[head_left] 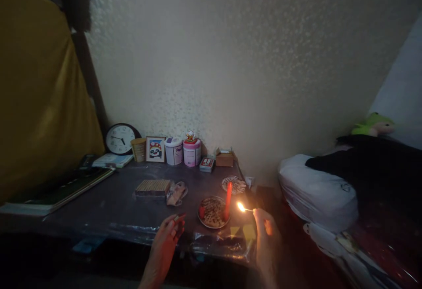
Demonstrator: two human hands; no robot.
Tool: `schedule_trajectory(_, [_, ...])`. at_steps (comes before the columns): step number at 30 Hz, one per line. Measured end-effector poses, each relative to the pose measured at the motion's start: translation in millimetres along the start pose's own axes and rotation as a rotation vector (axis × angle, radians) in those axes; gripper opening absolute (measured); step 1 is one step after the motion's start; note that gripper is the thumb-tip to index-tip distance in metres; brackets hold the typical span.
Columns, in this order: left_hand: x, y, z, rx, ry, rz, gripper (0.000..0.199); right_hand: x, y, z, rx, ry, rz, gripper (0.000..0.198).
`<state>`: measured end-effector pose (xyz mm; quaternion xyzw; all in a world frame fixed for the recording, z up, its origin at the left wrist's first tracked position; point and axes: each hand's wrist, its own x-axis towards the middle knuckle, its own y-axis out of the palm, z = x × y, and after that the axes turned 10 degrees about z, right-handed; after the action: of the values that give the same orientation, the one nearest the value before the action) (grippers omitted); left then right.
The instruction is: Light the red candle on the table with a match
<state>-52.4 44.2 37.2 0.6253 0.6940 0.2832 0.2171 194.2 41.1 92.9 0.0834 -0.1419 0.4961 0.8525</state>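
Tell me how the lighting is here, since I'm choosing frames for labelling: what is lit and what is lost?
Head view: dim overall; the burning matchstick in the right hand glows on the red upright candle; the left hand is faintly lit; foreground black; wide-angle bending at the edges.

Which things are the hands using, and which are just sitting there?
In use: right hand holding a lit match; left hand holding a small box; red candle standing on a plate.

Just sitting: clock, framed picture, two tins, books.
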Motion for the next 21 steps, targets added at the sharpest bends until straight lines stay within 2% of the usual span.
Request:
schedule_trajectory(8, [27, 18, -3, -0.044, 0.014, 0.050, 0.027, 30, 4, -20, 0.036, 0.013, -0.040, 0.033])
schedule_trajectory(12, [32, 12, 3, -0.037, 0.008, 0.079, 0.026, 42, 10, -14, 0.084, -0.034, -0.056, 0.026])
schedule_trajectory(16, [33, 2, 7, -0.028, -0.040, 0.033, 0.029, 54, 19, -11, 0.176, -0.028, -0.059, 0.024])
schedule_trajectory(21, [34, -3, 6, -0.063, -0.085, -0.015, 0.036, 67, 30, -9, 0.153, -0.005, -0.022, 0.026])
